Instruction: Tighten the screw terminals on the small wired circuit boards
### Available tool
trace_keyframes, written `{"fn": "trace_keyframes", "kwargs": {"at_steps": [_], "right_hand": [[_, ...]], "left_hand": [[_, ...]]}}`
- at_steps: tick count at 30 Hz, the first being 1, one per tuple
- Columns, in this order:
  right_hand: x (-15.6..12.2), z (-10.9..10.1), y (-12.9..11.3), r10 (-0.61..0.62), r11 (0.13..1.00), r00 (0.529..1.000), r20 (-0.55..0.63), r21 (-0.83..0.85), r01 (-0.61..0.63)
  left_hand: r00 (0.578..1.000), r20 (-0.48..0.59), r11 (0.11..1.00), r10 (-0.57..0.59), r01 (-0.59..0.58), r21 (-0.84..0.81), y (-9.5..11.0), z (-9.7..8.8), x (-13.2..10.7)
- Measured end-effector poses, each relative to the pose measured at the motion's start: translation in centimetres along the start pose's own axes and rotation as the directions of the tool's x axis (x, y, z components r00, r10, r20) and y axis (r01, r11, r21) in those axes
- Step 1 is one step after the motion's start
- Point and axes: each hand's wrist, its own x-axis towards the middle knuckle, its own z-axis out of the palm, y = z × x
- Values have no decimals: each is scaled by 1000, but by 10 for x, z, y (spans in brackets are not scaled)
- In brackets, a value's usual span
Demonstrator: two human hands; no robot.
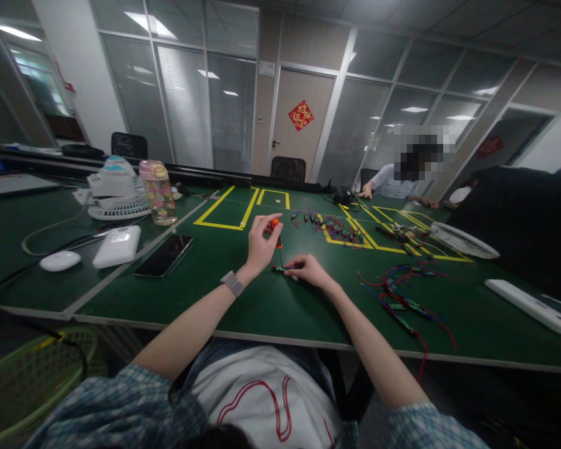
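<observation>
My left hand (263,242) is closed round the orange and black handle of a screwdriver (275,224). The screwdriver stands nearly upright, its thin shaft reaching down to a small green circuit board (277,269) on the table. With fingers pinched together, my right hand (308,270) grips the board's right end and rests low on the green surface. Whether the tip sits on a screw is too small to make out. Beyond my hands lies a cluster of small boards with red and blue wires (339,229). More wired boards (397,302) are spread out to the right.
On the left are a phone (163,255), a white box-shaped device (116,246), a drink bottle (158,193) and a white fan (116,190). Yellow tape (219,225) marks the green table (262,308). A white bar (530,305) lies at right. Another person (393,178) sits across the table.
</observation>
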Motion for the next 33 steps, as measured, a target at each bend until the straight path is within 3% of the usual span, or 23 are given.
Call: {"fn": "trace_keyframes", "kwargs": {"at_steps": [14,21,33], "right_hand": [[1,-1,0,-15,998,1000,-24,-66,13],[1,0,1,-4,999,1000,-14,-52,3],[-1,0,-2,-3,1000,1000,-13,-17,3]], "left_hand": [[1000,21,999,-12,13,-43,-1,-1,0],[1000,-6,1000,1,-1,21,1,0,-1],[999,36,996,-33,36,-83,-6,1,-1]]}}
